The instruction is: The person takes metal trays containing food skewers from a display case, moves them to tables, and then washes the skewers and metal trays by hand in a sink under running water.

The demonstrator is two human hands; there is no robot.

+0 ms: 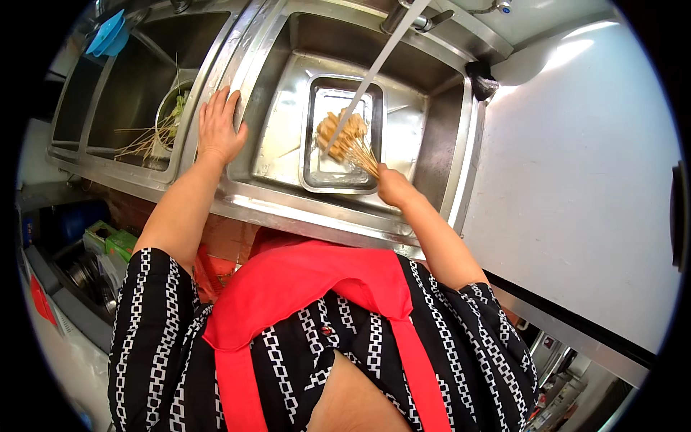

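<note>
My right hand (395, 185) grips a bundle of thin wooden skewers (363, 157) by their bare ends. Pale brown food pieces (341, 131) on the skewers lie over a rectangular metal tray (305, 162) holding some water. The tray stands on the bottom of a stainless-steel sink basin (278, 141). From the tap (405, 17) a stream of water (372, 73) falls onto the food. My left hand (218, 127) rests flat, palm down, on the steel ledge between the basins, holding nothing.
The left sink basin (127, 92) holds a round container (160, 116) with loose skewers (143, 141) and green scraps. Blue plastic bowls (109, 35) are at its far corner. A white work surface (572, 178) lies to the right; a black bag or cloth (480, 81) sits at the sink's back right corner.
</note>
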